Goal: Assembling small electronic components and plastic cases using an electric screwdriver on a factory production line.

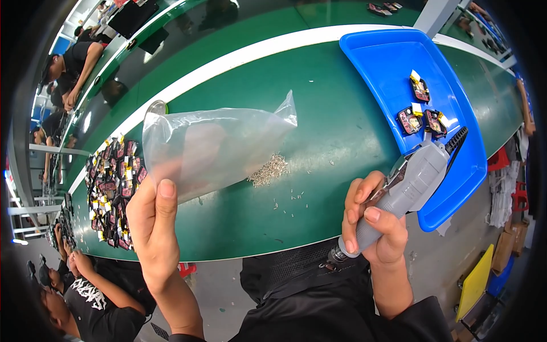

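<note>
With my left hand point(151, 219) pinching the emptied bag point(211, 145) above the screws point(269, 170) on the belt point(319, 85) and my right hand point(373, 225) gripping the driver point(407, 185), I judge picking up a screw comes next.

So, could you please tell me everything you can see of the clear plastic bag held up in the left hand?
The clear plastic bag is thin, glossy film, slightly frosted and see-through, and looks empty. The left hand pinches its lower left corner between thumb and fingers and holds it above the green conveyor belt. It lies stretched sideways, its mouth to the left rounded open and its pointed far corner towards the blue plastic tray. A small heap of tiny silver screws lies on the belt by its lower right edge.
</note>
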### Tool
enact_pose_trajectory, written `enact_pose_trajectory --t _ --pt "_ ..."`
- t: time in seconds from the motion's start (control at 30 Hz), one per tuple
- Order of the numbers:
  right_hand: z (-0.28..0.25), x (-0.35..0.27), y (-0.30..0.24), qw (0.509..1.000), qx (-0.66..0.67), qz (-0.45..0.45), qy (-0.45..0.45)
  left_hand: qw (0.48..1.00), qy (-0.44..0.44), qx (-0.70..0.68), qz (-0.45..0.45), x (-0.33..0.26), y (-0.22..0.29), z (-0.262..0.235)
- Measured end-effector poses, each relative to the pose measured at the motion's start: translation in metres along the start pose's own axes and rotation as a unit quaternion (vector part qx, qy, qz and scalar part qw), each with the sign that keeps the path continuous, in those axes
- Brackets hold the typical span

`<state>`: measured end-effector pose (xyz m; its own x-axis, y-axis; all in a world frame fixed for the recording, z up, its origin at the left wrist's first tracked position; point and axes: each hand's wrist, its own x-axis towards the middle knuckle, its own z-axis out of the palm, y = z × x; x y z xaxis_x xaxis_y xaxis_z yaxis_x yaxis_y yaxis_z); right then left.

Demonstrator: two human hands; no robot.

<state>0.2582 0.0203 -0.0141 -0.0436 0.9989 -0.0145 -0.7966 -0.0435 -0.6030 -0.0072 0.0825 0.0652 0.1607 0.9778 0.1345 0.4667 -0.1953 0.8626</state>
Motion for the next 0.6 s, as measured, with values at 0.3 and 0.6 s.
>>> enact_pose_trajectory --t 0.3,0.6 --pt "0.001 0.0 0.0 1.0 -0.003 0.004 0.008 0.989 0.054 0.128 0.052 0.014 0.009 0.006" --pt "0.0 -0.001 0.0 1.0 0.002 0.003 0.009 0.992 0.007 0.122 0.043 0.019 0.013 0.002"
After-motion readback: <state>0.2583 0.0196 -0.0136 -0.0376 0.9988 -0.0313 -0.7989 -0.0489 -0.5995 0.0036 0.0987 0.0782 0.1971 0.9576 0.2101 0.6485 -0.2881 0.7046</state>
